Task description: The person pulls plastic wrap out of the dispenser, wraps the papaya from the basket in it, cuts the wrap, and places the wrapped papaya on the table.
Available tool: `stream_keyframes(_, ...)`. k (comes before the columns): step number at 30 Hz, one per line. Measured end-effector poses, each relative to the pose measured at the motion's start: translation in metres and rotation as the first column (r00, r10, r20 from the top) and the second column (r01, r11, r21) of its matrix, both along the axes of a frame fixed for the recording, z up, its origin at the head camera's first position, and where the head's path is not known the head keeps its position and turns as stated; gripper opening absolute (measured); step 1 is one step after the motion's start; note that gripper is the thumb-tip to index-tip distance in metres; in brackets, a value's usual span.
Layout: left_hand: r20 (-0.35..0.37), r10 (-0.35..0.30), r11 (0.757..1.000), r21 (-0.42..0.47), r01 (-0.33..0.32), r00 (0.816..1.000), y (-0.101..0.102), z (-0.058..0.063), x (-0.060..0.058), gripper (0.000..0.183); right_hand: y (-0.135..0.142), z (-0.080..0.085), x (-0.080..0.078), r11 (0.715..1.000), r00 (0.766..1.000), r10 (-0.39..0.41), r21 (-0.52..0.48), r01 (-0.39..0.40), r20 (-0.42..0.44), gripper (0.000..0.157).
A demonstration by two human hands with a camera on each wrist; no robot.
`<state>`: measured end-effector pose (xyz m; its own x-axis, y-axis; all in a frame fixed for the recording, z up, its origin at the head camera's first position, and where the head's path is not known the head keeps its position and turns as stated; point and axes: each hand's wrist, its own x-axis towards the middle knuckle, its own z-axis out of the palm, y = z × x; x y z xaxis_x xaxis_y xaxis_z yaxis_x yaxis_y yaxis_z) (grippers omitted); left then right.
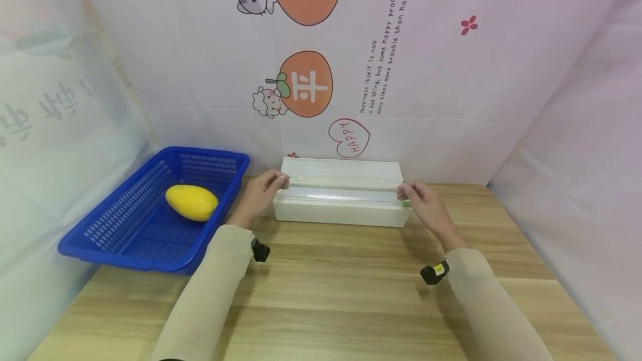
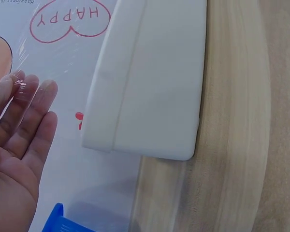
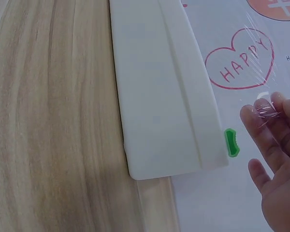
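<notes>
A white cling film dispenser box [image 1: 341,214] lies lengthwise on the table by the back wall, its lid [image 1: 346,167] raised. Inside it a shiny roll [image 1: 341,194] shows. Clear cling film [image 3: 267,111] stretches up over the box, wrinkled where it is gripped. At its left end my left hand [image 1: 262,193] pinches the film between thumb and fingers, the other fingers spread. My right hand [image 1: 425,205] pinches the opposite corner in the same way. A green cutter slider [image 3: 232,143] shows at the box's right end, close below the right hand.
To the left a blue plastic basket [image 1: 145,263] holds a yellow mango-like fruit [image 1: 192,203]. The wooden table [image 1: 341,294] extends in front of the box. Printed white cloth [image 1: 431,82] hangs behind and at both sides.
</notes>
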<state>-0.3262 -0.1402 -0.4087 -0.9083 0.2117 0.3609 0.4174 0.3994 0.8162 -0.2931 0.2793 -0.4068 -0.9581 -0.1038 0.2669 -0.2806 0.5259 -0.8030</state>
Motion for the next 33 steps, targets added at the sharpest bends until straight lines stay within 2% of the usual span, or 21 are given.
stream_keyframes(8,0.01,0.014,1.0,0.006,-0.014,1.0,0.001,0.008,0.004,0.029,-0.001,0.006,0.002,1.0,0.998,-0.003,0.018,0.004,-0.059,0.045)
stream_keyframes(19,0.001,0.03,0.999,0.042,-0.03,1.0,0.003,0.015,0.005,0.034,-0.003,0.014,0.006,1.0,0.998,-0.007,-0.024,0.005,-0.059,0.049)
stream_keyframes(33,-0.069,0.049,0.995,0.094,-0.042,0.996,0.008,0.023,0.008,0.036,-0.006,0.021,0.008,0.997,0.993,-0.007,-0.083,-0.003,-0.118,0.044)
